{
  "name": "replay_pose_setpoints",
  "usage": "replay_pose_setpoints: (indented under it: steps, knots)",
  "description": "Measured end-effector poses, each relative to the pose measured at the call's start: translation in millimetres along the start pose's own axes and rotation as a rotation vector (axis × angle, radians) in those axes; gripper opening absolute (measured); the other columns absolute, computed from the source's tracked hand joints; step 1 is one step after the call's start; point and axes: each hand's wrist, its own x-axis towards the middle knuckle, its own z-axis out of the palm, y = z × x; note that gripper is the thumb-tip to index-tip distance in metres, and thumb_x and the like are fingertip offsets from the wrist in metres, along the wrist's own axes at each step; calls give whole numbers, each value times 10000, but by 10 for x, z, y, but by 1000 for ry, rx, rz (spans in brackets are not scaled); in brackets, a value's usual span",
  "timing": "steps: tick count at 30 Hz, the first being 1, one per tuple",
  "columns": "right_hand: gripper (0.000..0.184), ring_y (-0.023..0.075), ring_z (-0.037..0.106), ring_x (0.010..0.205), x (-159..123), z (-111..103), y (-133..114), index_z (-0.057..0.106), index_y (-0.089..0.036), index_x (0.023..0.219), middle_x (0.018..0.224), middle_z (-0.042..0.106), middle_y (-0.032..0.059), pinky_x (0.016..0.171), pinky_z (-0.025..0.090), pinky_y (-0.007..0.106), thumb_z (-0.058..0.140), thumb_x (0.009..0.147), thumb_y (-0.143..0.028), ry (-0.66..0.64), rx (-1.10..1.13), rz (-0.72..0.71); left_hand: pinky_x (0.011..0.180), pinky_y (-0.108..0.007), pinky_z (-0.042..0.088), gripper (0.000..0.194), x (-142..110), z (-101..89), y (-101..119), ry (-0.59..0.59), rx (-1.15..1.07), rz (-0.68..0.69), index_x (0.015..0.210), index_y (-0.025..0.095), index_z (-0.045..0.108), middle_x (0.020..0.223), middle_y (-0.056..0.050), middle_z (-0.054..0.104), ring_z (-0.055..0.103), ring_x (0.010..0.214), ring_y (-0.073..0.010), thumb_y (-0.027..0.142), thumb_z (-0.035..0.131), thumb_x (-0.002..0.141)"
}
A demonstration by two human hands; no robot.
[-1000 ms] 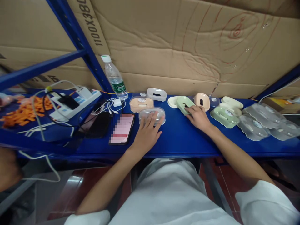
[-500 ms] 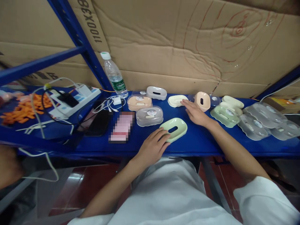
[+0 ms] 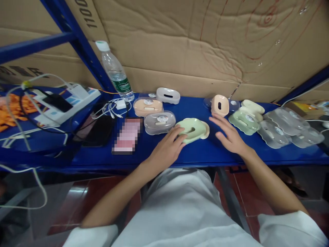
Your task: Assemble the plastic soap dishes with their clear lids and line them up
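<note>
My left hand [image 3: 171, 145] grips the left end of a light green soap dish [image 3: 192, 135], an oval shell with a slot in its floor. A cream soap dish piece [image 3: 206, 131] lies beneath it, mostly hidden, its edge showing at the right. My right hand [image 3: 228, 135] is apart from both, fingers spread, holding nothing. Its fingertips are near a peach soap dish [image 3: 220, 105] standing on a clear lid behind. Left of the green dish sits a grey soap dish with a clear lid [image 3: 159, 123]. A lidded peach one [image 3: 147, 107] and a pale grey shell [image 3: 168, 95] are farther back.
On the right are a lidded green soap dish [image 3: 244, 122] and several grey lidded ones [image 3: 276, 133]. A water bottle [image 3: 119, 80], a phone [image 3: 127, 136], cables [image 3: 110, 109] and a power strip [image 3: 69, 106] occupy the left of the blue shelf [image 3: 200, 157]. Cardboard [image 3: 167, 51] stands behind.
The cream piece has come forward from the back of the shelf to beneath the green dish. My right hand has let go of it and moved back to the right, fingers spread.
</note>
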Motion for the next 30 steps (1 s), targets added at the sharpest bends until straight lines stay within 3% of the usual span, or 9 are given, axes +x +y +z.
replay_pose_setpoints:
  steps: [3,5,7,11,15,19,21,24,30]
  knots:
    - [739,362,284,1635,-10,93,55,357,-372,1681,1791,250,61,1294,356,581,610,1022,-592,-122,-53,-42,1287,-556,417,292,317,72,-133,-80,-5,25,1332,153,612,1588,-209,515,345,1625,-335,151,446,1093]
    - [681,362,301,1627,-4,182,88,394,-373,1661,1740,366,74,1284,355,607,602,1038,-552,-122,-101,-36,1295,-570,388,365,457,157,-215,-104,9,-5,1357,135,602,1696,-230,381,266,1651,-356,71,397,1062]
    - [598,359,408,1564,4,253,93,449,-369,1628,1598,549,96,1251,376,624,577,1059,-499,-76,-150,-22,1287,-593,383,448,510,241,-266,-107,24,-37,1412,136,575,1749,-232,289,242,1655,-367,23,367,1031]
    - [497,339,593,1366,7,323,22,541,-372,1567,1380,679,118,1197,396,618,552,1073,-417,-59,-220,-31,1268,-599,412,406,445,316,-271,-118,40,-45,1443,143,566,1694,-227,408,351,1619,-353,110,437,1060]
    - [469,309,644,1294,-17,316,-88,574,-384,1550,1340,704,113,1136,448,574,485,1093,-334,-132,-190,-63,1242,-567,454,298,348,253,-213,-169,111,-35,1328,145,652,1543,-200,579,510,1514,-343,155,533,1055]
    - [402,284,681,1248,80,182,-159,653,-359,1469,1323,743,84,1147,443,546,479,1109,-402,-202,-97,-106,1205,-538,490,242,196,124,-87,-177,169,-15,1255,129,693,1416,-189,640,589,1390,-338,189,586,1047]
    - [419,273,683,1260,280,129,-148,640,-335,1480,1361,741,74,1161,444,521,440,1122,-420,-206,-59,-115,1163,-537,522,220,81,65,-18,-156,154,-22,1218,152,707,1375,-171,645,605,1331,-333,256,610,1050]
    - [475,289,594,1407,811,212,-54,590,-268,1526,1511,651,100,1176,448,506,380,1128,-418,-158,-105,-97,1117,-523,554,178,-91,17,39,-105,92,-57,1146,183,716,1354,-149,629,605,1287,-320,305,638,1042]
    - [552,315,431,1552,1989,861,158,463,-134,1607,1691,440,170,1234,366,506,453,1076,-283,-231,-307,-87,1144,-523,541,175,-271,2,22,-40,19,-102,1202,195,682,1391,-146,595,557,1356,-317,258,623,1049]
